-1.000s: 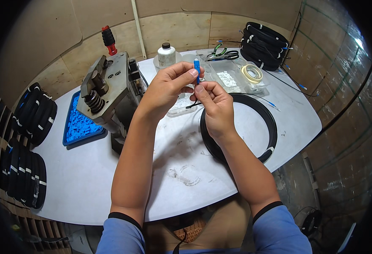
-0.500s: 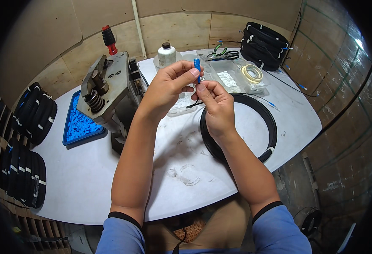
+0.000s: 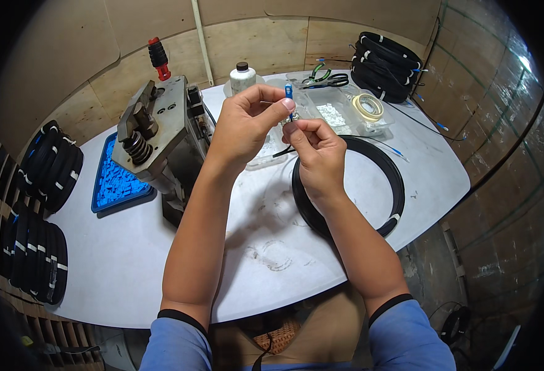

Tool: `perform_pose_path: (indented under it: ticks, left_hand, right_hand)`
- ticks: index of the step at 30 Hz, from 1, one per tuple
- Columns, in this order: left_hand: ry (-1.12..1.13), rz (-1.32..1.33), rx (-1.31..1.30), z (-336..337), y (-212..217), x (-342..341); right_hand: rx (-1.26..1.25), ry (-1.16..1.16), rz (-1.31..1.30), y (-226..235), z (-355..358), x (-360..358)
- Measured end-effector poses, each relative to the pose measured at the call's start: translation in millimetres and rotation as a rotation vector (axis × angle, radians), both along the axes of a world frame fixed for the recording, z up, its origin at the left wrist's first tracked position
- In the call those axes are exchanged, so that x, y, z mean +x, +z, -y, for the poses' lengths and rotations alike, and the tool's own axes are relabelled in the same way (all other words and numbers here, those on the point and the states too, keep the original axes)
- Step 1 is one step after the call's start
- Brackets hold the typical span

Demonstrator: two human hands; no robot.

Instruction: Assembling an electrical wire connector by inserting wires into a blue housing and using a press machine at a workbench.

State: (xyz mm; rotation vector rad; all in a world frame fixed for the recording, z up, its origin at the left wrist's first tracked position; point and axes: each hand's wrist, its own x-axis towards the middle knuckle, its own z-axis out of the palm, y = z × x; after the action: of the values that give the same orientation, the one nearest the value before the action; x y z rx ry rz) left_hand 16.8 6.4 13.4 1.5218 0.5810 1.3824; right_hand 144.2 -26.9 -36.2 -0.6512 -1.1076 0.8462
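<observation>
The left hand (image 3: pixel 247 123) pinched a blue connector (image 3: pixel 289 93) between thumb and fingers, holding it upright above the desk (image 3: pixel 266 229), its top end showing past the thumb. The right hand (image 3: pixel 316 151) was closed just below, thumb against fingers, apparently on the cable (image 3: pixel 282 153), though the fingers hid the exact contact. A bit of that black cable showed to the left of the right hand.

Beneath and beside the right hand lay a black coil (image 3: pixel 398 185), with a white band near its lower right. Left of the hands stood a metal press (image 3: pixel 172 114), and beyond it a blue tray (image 3: pixel 125 205) of small blue pieces (image 3: pixel 117 179). Behind the hands were a white bottle (image 3: pixel 243 81), scissors (image 3: pixel 339 80) and a tape roll (image 3: pixel 380 111).
</observation>
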Motion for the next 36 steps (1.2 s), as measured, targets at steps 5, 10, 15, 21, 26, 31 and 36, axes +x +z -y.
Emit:
perform_pose_path:
  ticks: [5, 10, 15, 21, 26, 31, 36]
  left_hand:
    - [0.003, -0.010, 0.006, 1.5, 1.7, -1.9]
    - [-0.015, -0.013, -0.016, -0.4, 0.6, -1.4]
    - [-0.030, 0.000, -0.030, -2.3, -2.4, -1.1]
    - [-0.044, -0.008, -0.034, -2.7, -1.2, -1.9]
    - [-0.039, -0.001, -0.027, -0.8, -0.6, -1.6]
    - [-0.121, 0.003, -0.006, 2.3, 0.7, -3.7]
    - [-0.177, -0.018, -0.073, -0.4, 3.8, -7.1]
  right_hand:
    - [0.006, 0.030, 0.018, -1.7, -0.7, 1.4]
    - [0.018, 0.036, 0.013, -0.8, 0.2, 3.5]
    - [-0.004, 0.045, 0.025, -1.7, -0.2, 3.8]
    - [0.017, 0.051, 0.011, -2.5, -1.1, 3.9]
    - [0.001, 0.053, 0.013, -0.6, 0.3, 3.7]
    - [-0.021, 0.040, 0.056, 1.0, -0.7, 1.8]
    - [-0.007, 0.178, 0.035, 0.9, -1.0, 4.1]
